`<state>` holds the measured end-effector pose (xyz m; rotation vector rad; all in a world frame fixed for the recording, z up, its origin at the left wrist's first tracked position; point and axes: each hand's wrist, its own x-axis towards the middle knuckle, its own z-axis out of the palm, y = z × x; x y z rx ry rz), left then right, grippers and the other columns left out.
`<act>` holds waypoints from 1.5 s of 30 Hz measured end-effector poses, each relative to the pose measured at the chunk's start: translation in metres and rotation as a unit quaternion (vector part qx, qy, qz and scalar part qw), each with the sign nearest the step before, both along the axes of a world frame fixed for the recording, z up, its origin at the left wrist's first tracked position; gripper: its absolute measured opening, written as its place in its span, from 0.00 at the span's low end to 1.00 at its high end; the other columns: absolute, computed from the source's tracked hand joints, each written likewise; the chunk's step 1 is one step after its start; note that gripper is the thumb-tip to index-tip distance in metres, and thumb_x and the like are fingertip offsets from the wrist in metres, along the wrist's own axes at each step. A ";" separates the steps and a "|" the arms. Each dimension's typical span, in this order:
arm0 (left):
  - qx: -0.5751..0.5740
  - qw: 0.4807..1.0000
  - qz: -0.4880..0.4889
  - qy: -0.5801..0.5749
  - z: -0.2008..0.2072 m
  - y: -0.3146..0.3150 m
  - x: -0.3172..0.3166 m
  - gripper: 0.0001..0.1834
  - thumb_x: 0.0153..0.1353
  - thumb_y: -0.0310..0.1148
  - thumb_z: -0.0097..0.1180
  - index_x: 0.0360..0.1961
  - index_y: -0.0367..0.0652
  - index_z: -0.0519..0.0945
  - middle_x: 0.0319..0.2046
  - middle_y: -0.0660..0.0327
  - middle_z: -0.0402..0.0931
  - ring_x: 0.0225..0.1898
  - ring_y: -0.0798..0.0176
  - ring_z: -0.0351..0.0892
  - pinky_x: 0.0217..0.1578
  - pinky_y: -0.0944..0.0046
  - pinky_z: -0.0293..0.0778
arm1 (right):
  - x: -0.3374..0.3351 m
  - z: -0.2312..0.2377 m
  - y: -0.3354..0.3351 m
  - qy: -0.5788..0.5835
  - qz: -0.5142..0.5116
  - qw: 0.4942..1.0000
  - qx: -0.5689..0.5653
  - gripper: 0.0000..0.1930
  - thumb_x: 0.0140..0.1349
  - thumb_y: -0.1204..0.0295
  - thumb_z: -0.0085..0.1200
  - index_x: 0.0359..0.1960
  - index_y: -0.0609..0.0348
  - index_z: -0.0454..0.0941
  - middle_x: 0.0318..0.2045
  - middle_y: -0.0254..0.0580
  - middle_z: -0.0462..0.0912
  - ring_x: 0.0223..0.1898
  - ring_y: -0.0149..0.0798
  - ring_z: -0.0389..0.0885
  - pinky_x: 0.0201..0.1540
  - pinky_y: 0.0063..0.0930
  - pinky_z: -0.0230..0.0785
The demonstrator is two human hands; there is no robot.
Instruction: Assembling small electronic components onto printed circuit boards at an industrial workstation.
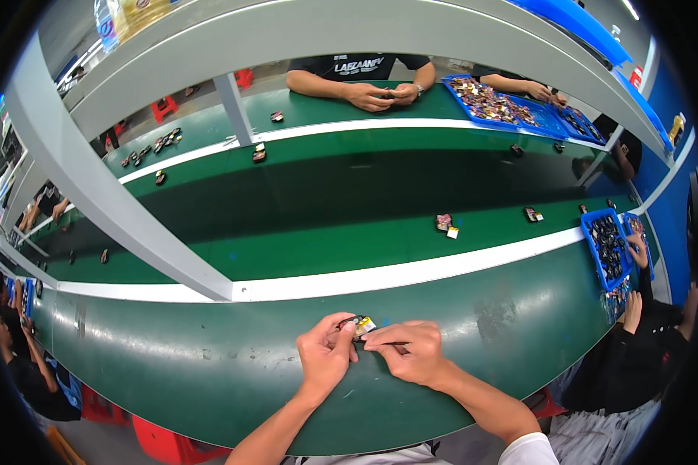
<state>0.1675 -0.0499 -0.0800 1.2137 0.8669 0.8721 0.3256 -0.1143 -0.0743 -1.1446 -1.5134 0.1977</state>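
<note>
My left hand (323,353) grips a small black part with a yellow and white piece (364,325) on it, just above the green worktop (209,337). Its thumb presses on the part's near side. Close on the right, my right hand (412,353) is closed in a pinch, fingertips at the part's lower right edge. Something thin and dark shows between those fingers, too small to name. The fingers cover much of the held part.
Beyond a white rail (326,284) runs a green belt (318,252) carrying similar small parts (444,223). A slanted grey post (132,201) rises at left. A blue tray of black parts (609,246) lies at right by a co-worker's hands. People sit opposite, near a blue tray (485,101).
</note>
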 end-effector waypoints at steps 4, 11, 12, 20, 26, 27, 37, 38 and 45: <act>0.047 0.999 0.018 0.016 0.000 0.001 0.006 0.08 0.69 0.22 0.57 0.46 0.29 0.82 0.25 0.59 0.82 0.18 0.73 0.77 0.16 0.72 0.67 | 0.002 0.006 -0.002 -0.060 -0.018 0.998 0.004 0.07 0.51 0.82 0.69 0.30 0.56 0.87 0.28 0.35 0.90 0.20 0.32 0.84 0.21 0.23 0.70; 0.002 0.999 -0.030 0.041 0.014 0.049 0.024 0.09 0.70 0.24 0.55 0.43 0.26 0.80 0.28 0.53 0.82 0.17 0.67 0.79 0.14 0.70 0.70 | 0.018 0.012 0.004 -0.002 -0.059 0.998 0.032 0.07 0.52 0.81 0.70 0.32 0.59 0.87 0.32 0.37 0.91 0.14 0.24 0.73 0.19 0.19 0.63; 0.012 0.998 -0.018 0.050 0.017 0.067 0.029 0.09 0.70 0.24 0.54 0.44 0.25 0.80 0.29 0.52 0.82 0.17 0.66 0.79 0.14 0.69 0.70 | 0.020 0.013 0.005 0.032 -0.098 0.994 0.027 0.07 0.53 0.79 0.71 0.33 0.58 0.87 0.29 0.36 0.89 0.13 0.25 0.69 0.17 0.21 0.60; 0.320 0.849 0.113 0.405 0.015 0.203 0.055 0.12 0.66 0.34 0.59 0.39 0.33 0.83 0.36 0.46 0.80 0.29 0.49 0.85 0.28 0.54 0.80 | 0.032 -0.006 0.010 0.060 -0.153 0.986 0.008 0.07 0.53 0.79 0.71 0.34 0.59 0.88 0.21 0.32 0.83 0.12 0.20 0.61 0.16 0.20 0.53; 0.474 0.729 0.076 0.488 0.043 0.206 0.117 0.11 0.62 0.39 0.62 0.38 0.42 0.84 0.43 0.49 0.80 0.40 0.40 0.85 0.41 0.44 0.82 | 0.035 -0.003 0.008 0.018 -0.159 0.987 0.001 0.05 0.55 0.76 0.70 0.32 0.55 0.86 0.17 0.32 0.81 0.10 0.29 0.67 0.18 0.25 0.62; 0.472 0.774 0.011 0.421 0.044 0.202 0.138 0.11 0.60 0.38 0.64 0.40 0.44 0.85 0.45 0.53 0.83 0.44 0.44 0.85 0.45 0.48 0.82 | 0.036 -0.003 0.008 0.016 -0.157 0.987 0.000 0.05 0.55 0.76 0.70 0.32 0.55 0.86 0.17 0.32 0.81 0.10 0.29 0.67 0.18 0.25 0.62; 0.359 0.817 -0.254 0.372 0.034 0.167 0.236 0.11 0.51 0.39 0.71 0.33 0.45 0.88 0.34 0.58 0.87 0.40 0.54 0.86 0.43 0.57 0.80 | 0.040 -0.008 0.013 0.117 -0.158 0.978 -0.062 0.07 0.54 0.75 0.72 0.33 0.60 0.86 0.23 0.33 0.85 0.11 0.24 0.59 0.17 0.23 0.56; 0.355 0.826 -0.239 0.367 0.032 0.168 0.234 0.10 0.52 0.38 0.71 0.31 0.44 0.87 0.32 0.58 0.87 0.36 0.56 0.86 0.39 0.57 0.80 | 0.041 -0.008 0.014 0.139 -0.152 0.977 -0.056 0.08 0.54 0.75 0.72 0.33 0.61 0.86 0.25 0.33 0.87 0.11 0.22 0.58 0.17 0.22 0.55; 0.134 0.941 -0.229 0.209 0.029 0.165 0.179 0.09 0.61 0.29 0.65 0.36 0.34 0.80 0.24 0.60 0.80 0.18 0.71 0.77 0.15 0.69 0.66 | 0.039 -0.005 0.012 0.167 -0.136 0.972 -0.092 0.08 0.54 0.77 0.72 0.33 0.66 0.86 0.27 0.30 0.87 0.13 0.19 0.58 0.18 0.20 0.53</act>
